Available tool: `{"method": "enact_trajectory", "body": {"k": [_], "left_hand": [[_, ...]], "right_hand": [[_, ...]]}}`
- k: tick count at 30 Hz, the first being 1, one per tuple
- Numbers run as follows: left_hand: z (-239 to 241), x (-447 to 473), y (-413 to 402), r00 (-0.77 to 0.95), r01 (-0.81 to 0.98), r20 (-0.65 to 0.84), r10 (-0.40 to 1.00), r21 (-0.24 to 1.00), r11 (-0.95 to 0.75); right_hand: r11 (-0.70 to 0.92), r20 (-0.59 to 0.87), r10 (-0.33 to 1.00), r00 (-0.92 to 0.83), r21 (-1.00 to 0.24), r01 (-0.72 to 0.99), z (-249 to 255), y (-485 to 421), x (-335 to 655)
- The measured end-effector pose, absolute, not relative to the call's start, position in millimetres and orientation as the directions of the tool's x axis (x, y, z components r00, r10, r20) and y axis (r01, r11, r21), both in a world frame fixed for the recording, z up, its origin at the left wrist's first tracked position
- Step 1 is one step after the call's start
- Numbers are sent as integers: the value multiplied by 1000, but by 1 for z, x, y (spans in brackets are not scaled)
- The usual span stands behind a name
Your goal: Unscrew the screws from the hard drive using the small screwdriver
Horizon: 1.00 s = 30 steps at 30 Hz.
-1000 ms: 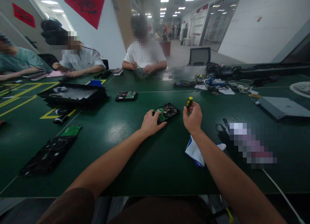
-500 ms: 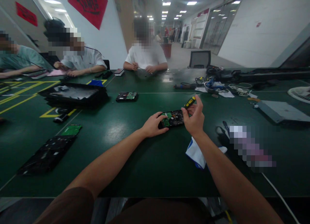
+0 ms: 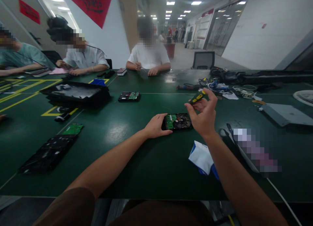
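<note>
A hard drive [image 3: 179,121] with a green circuit board on its upper face lies on the table in front of me. My left hand [image 3: 157,125] grips its left end, thumb along the near edge and fingers at the far side. Above the drive's right end, my right hand [image 3: 204,113] holds a screwdriver [image 3: 197,97] by its black and yellow handle. The handle is tilted, and I cannot make out the tip. Nearer to me, a white and blue cloth [image 3: 201,157] lies beside my right forearm.
Another hard drive [image 3: 129,96] lies farther back. On the left are a black tray [image 3: 75,93] and a black panel with a green board [image 3: 49,151]. Cables [image 3: 220,86] and a grey metal box [image 3: 286,113] occupy the right. Co-workers sit across the table [image 3: 137,174].
My right hand has moved up and to the right with the screwdriver, away from the drive, uncovering more of its right end. My left hand stays on the drive.
</note>
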<state>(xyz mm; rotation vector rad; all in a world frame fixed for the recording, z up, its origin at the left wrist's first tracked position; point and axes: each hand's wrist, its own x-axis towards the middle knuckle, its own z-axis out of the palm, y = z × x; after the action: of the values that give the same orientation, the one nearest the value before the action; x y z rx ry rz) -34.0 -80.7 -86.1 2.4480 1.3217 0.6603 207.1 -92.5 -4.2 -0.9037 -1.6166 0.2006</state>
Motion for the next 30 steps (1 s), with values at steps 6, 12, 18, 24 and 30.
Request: {"method": "enact_trajectory", "body": {"k": [6,12,18,24,30], "left_hand": [[-86,-35,-81,475,708,257,841,455,-539],[-85,-34,-81,477,714,250,843,450,-537],[-85,-33,-82,475,716,267,838,436,-545],[-87,-34,-80,484,708,284,828,430,-560],[-85,-35,-82,487,704,283,826,433,-563]], "right_hand": [[646,733,680,35,-620,446,9,-93,213],[637,708,706,-22,-621,456,8,-92,217],[581,617,777,-124,-627,518,7,-95,220],[543,520,838,-164,-766,345,2,-85,204],[506,454,853,-259,-840,194,-17,-53,195]]}}
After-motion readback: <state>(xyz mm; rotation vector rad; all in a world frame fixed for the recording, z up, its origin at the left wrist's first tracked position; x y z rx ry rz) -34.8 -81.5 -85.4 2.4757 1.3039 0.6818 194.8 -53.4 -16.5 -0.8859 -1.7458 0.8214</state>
